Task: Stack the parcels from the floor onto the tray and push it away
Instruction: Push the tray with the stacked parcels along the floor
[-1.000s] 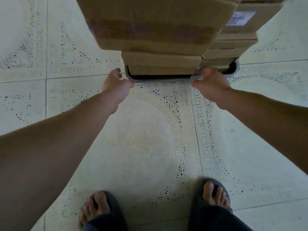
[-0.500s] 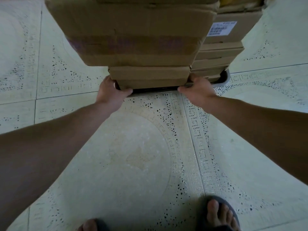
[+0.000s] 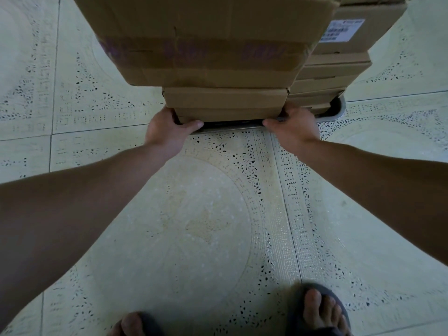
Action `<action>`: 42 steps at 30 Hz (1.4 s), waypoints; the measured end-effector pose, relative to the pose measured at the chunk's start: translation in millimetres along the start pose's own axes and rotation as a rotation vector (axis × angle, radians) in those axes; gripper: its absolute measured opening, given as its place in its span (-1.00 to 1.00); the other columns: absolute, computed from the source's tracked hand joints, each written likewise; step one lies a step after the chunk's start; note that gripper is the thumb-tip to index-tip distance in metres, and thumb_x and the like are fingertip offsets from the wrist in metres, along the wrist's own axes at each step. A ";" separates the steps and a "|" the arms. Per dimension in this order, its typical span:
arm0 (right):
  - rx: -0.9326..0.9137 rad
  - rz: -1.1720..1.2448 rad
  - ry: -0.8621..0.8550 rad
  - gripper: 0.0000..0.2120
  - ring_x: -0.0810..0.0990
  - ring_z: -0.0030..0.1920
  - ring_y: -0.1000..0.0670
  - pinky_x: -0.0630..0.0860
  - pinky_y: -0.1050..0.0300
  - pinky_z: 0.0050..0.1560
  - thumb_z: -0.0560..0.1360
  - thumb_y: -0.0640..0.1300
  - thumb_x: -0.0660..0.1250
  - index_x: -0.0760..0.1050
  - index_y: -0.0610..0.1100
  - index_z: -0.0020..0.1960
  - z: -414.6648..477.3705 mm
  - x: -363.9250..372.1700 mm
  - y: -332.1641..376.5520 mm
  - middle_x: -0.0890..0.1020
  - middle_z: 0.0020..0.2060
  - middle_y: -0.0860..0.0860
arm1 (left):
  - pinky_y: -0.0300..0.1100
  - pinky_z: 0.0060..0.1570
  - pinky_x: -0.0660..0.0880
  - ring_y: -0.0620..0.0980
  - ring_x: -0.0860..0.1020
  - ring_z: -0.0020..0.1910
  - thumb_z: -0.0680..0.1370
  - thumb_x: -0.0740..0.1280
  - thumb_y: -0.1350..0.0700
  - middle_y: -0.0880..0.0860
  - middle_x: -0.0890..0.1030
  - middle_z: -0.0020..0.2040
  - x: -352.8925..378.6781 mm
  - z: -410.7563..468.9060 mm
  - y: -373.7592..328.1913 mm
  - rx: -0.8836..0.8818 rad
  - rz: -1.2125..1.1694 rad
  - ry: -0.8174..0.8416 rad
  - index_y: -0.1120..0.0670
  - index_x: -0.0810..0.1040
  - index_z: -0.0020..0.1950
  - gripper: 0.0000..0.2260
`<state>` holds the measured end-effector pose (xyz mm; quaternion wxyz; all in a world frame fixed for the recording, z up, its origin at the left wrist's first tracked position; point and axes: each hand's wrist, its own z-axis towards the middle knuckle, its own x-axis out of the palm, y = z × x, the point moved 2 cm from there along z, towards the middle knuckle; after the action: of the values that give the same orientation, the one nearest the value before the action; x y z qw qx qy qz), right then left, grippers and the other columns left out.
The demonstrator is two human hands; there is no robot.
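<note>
Parcels stand in two columns on the tray, which sits on the tiled floor. Its near rim is clasped by the left hand and the right hand, thumbs laid along it, likely so the push drives the base and not the stack.

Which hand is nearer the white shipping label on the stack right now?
Right. The right hand grips the tray rim below the white label, slightly to its left; the left hand holds the tray's near-left corner, much farther away.
</note>
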<state>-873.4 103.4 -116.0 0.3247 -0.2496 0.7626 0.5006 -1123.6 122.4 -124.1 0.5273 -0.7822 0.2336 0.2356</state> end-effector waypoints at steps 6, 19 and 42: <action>-0.104 -0.220 0.004 -0.62 0.59 -0.12 -0.05 0.45 0.16 -0.20 0.52 0.15 0.35 0.55 -0.09 0.19 8.4 -10.0 -1.4 0.66 -0.09 -0.02 | -0.13 0.00 0.45 0.07 0.55 0.16 0.44 0.47 -0.14 0.01 0.61 0.19 0.4 1.3 1.4 0.025 0.076 -0.025 0.05 0.49 0.30 -0.49; -0.154 -0.323 -0.010 -0.61 0.61 -0.10 -0.06 0.46 0.13 -0.17 0.54 0.19 0.29 0.58 -0.13 0.04 17.4 -6.6 -7.7 0.68 -0.15 -0.04 | -0.12 -0.09 0.45 0.11 0.59 0.05 0.40 0.46 -0.23 0.07 0.65 0.07 1.1 6.7 3.1 0.015 0.187 -0.062 0.10 0.56 0.17 -0.48; -0.223 -0.096 -0.051 -0.51 0.63 -0.04 0.12 0.56 0.17 -0.03 0.43 0.30 0.37 0.59 -0.07 0.13 -4.0 -31.7 -0.9 0.69 -0.04 0.11 | -0.31 0.06 0.45 -0.14 0.51 0.13 0.43 0.48 -0.13 -0.19 0.57 0.11 -15.2 -2.2 -1.4 0.172 -0.112 -0.026 -0.03 0.47 0.30 -0.51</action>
<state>-852.7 101.1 -91.8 0.3378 -0.3075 0.6811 0.5723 -1134.3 122.6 -113.0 0.6077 -0.7428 0.2022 0.1951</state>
